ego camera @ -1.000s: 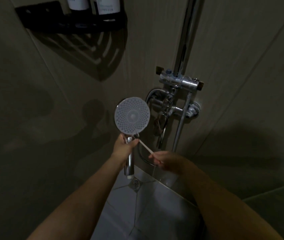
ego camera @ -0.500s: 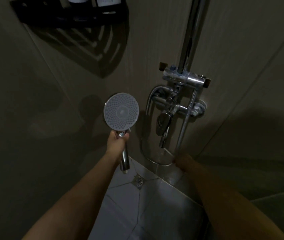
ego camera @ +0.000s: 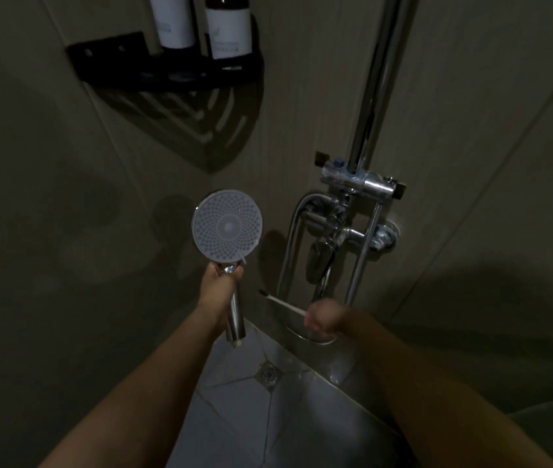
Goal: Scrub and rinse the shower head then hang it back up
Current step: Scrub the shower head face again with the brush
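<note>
Head view: left hand [ego camera: 218, 286] grips the shower head [ego camera: 227, 228]; right hand [ego camera: 325, 319] pinches a toothbrush [ego camera: 281, 303]. Bring bristles onto the nozzle face, scrubbing gently.

Shower head [ego camera: 227, 226] left of the mixer tap [ego camera: 342, 231], toothbrush [ego camera: 283, 303] between, bottles [ego camera: 200, 21] on shelf [ego camera: 167, 67] above

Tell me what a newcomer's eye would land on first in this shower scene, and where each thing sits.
The pale round shower head stands out at the centre, face toward the camera, its chrome handle gripped by the left hand. To its right, the right hand holds a thin white toothbrush pointing toward the handle, apart from the head. Behind, the shiny chrome mixer sits on the wall, with two dark bottles on a black corner shelf at upper left.
</note>
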Demonstrator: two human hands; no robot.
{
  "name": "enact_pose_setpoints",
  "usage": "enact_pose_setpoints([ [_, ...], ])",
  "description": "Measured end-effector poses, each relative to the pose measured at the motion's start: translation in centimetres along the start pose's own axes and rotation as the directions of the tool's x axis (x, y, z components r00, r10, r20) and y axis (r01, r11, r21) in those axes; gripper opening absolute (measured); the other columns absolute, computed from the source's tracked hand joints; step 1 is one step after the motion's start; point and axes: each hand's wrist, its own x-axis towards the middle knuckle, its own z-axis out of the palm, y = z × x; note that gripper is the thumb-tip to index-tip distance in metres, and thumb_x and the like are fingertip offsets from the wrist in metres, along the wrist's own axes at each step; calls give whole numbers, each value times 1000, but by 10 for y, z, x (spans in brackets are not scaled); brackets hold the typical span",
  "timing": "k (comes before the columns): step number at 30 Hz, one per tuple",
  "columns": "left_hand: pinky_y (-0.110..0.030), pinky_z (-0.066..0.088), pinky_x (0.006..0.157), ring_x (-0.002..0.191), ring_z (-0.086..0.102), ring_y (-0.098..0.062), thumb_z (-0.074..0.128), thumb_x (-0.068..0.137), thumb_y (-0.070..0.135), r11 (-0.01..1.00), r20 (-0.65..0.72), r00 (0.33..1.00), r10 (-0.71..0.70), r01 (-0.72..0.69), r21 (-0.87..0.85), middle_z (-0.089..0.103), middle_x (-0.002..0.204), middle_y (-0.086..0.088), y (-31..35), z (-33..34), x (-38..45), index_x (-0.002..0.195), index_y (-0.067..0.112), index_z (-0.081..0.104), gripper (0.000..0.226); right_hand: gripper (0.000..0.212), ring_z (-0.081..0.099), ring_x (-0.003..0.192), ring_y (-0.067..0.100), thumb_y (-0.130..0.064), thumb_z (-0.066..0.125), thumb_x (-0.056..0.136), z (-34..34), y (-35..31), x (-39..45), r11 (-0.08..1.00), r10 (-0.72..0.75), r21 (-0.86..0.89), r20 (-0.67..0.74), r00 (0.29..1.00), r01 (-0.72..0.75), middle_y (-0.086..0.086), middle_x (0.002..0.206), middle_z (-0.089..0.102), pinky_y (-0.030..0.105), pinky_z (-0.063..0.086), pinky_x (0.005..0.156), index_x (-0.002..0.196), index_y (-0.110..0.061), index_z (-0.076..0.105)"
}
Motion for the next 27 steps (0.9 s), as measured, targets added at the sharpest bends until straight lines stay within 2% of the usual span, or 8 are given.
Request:
enact_pose_setpoints([
  [4, -29, 51, 72, 80, 59, -15, 53, 89, 1, 995, 22, 1000, 22, -19, -99, 60, 99, -3, 22, -10, -6, 117, 13, 51, 31, 38, 40, 22, 5, -6, 32, 95, -10, -34, 7, 951, -46, 295, -169, 984, 95, 3, 53, 47, 9, 29, 29, 63, -13, 52],
  [8, -30, 51, 62, 68, 56, -16, 51, 89, -2, 990, 81, 996, 43, -31, -140, 57, 87, -6, 43, -19, -9, 110, 11, 49, 25, 39, 37, 17, 7, 0, 32, 94, -7, -36, 15, 907, 29, 413, -258, 966, 83, 9, 51, 41, 8, 29, 27, 59, -7, 48],
  [11, -30, 52, 62, 67, 57, -16, 52, 89, 0, 991, 112, 993, 44, -30, -130, 59, 85, -5, 59, -29, -10, 100, 14, 52, 19, 35, 41, 23, 7, 8, 40, 90, -6, -47, 5, 884, 0, 457, -212, 977, 99, 9, 55, 42, 12, 39, 31, 60, -9, 47],
  [14, -29, 50, 58, 62, 56, -15, 53, 88, -1, 991, 112, 991, 76, -63, -118, 58, 79, -4, 73, -36, -8, 94, 15, 52, 17, 30, 48, 30, 4, 13, 53, 84, -19, -75, -13, 835, -173, 465, -285, 943, 294, 7, 58, 47, 11, 35, 31, 65, -10, 48],
  [17, -25, 47, 46, 54, 52, -13, 52, 87, -1, 989, 97, 989, 111, -100, -112, 56, 68, -4, 86, -37, -11, 93, 12, 52, 14, 16, 44, 41, 4, -5, 50, 92, -42, -121, -46, 724, -307, 452, -465, 830, 521, 5, 58, 48, 10, 33, 39, 79, -11, 55],
  [20, -23, 43, 41, 47, 49, -12, 52, 87, 0, 985, 98, 985, 144, -133, -108, 53, 62, -3, 101, -33, -18, 89, 13, 52, 13, 26, 44, 51, 8, -14, 40, 97, -67, -168, -79, 685, -426, 325, -547, 720, 652, 2, 57, 48, 17, 36, 52, 82, -17, 61],
  [24, -21, 38, 38, 41, 45, -10, 49, 88, -3, 977, 123, 973, 195, -181, -112, 48, 59, -5, 127, -22, -35, 83, 13, 50, 16, 27, 46, 47, 2, -11, 50, 91, -87, -212, -119, 681, -586, 48, -563, 583, 731, -2, 57, 50, 9, 37, 44, 66, -18, 52],
  [27, -19, 39, 37, 38, 44, -8, 47, 87, -4, 965, 139, 958, 250, -235, -114, 48, 60, -5, 148, -17, -49, 87, 13, 51, 18, 19, 53, 63, 16, -20, 51, 91, -85, -231, -137, 695, -691, -266, -505, 517, 668, 3, 69, 58, 26, 42, 58, 73, -16, 57],
])
